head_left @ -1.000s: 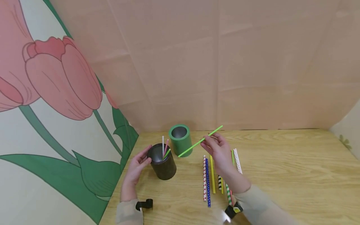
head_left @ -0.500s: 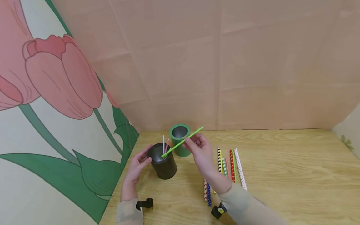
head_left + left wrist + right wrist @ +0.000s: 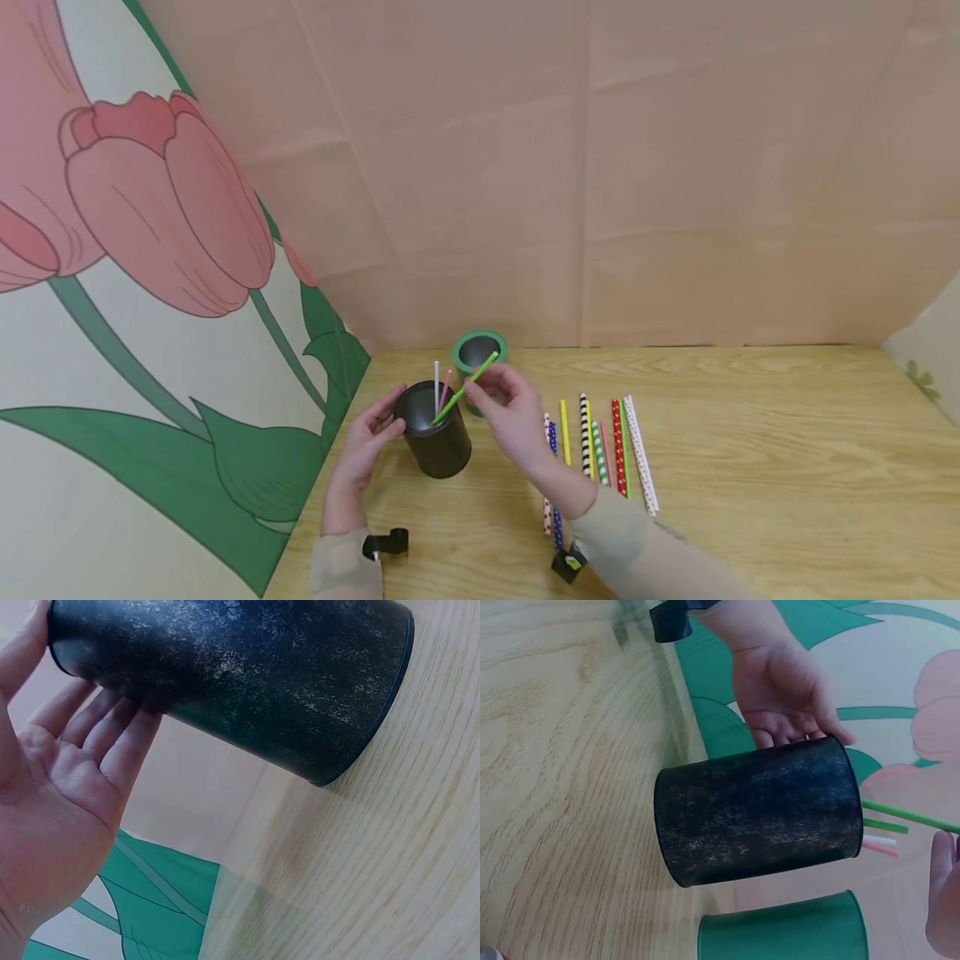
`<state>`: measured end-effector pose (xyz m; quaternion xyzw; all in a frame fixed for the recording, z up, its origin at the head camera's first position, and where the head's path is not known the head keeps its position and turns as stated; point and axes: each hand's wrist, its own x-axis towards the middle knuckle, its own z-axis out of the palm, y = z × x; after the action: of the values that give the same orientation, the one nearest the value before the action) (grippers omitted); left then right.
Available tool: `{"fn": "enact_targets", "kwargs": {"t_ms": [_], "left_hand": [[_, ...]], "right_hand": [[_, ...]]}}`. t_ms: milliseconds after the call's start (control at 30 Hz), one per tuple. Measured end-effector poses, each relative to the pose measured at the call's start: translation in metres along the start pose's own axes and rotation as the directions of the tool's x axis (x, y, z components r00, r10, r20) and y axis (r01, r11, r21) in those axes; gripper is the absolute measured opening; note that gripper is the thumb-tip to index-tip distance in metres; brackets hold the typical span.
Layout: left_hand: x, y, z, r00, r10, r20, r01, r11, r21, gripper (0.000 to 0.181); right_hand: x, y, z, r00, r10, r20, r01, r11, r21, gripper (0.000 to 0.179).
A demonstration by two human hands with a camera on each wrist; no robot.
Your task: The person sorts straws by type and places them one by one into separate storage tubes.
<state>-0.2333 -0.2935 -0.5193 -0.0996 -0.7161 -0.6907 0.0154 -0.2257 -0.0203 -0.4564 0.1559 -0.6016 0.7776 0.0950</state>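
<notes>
Left hand: your left hand [image 3: 367, 442] is part curled round the black cup [image 3: 441, 450], thumb by the rim, fingers along the side.
Right hand: your right hand [image 3: 517, 417] pinches the bright green straw [image 3: 453, 402] between thumb and fingertips, the other fingers bent.
Held straw: slanted over the black cup, upper end toward your right; its lower end appears to be just inside the mouth, not yet released.
Black cup: stands on the table [image 3: 765, 467], to the left of your right hand.
Already in cup: a white straw [image 3: 437, 379], a pink straw [image 3: 447, 385] and, clearest from the right wrist, a second green straw [image 3: 886, 826].
Green cup: the green cup [image 3: 460, 340] stands just behind, partly covered by your right hand; no straw shows above its rim.
Loose row: to the right, plain and patterned straws [image 3: 618, 442] lie roughly side by side on the table, about ten visible, some partly under your right forearm.
Progress: judged an early stage; three straws in, the fourth part-way, most of the straws in view lying outside the cup.
Unclear: how deep the held straw's lower end reaches.
</notes>
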Motion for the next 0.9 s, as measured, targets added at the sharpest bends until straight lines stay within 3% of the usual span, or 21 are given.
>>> {"fn": "enact_targets", "kwargs": {"t_ms": [333, 900], "left_hand": [[-0.0008, -0.0014, -0.0007, 1.0, 0.016, 0.007, -0.016, 1.0, -0.01, 0.059], [-0.0013, -0.0004, -0.0002, 1.0, 0.009, -0.001, -0.009, 1.0, -0.005, 0.059]], "right_hand": [[-0.0014, 0.0021, 0.0049, 0.999, -0.001, 0.033, 0.006, 0.989, -0.146, 0.021], [-0.0016, 0.0048, 0.0024, 0.998, 0.017, 0.056, -0.007, 0.985, -0.171, 0.026]]}}
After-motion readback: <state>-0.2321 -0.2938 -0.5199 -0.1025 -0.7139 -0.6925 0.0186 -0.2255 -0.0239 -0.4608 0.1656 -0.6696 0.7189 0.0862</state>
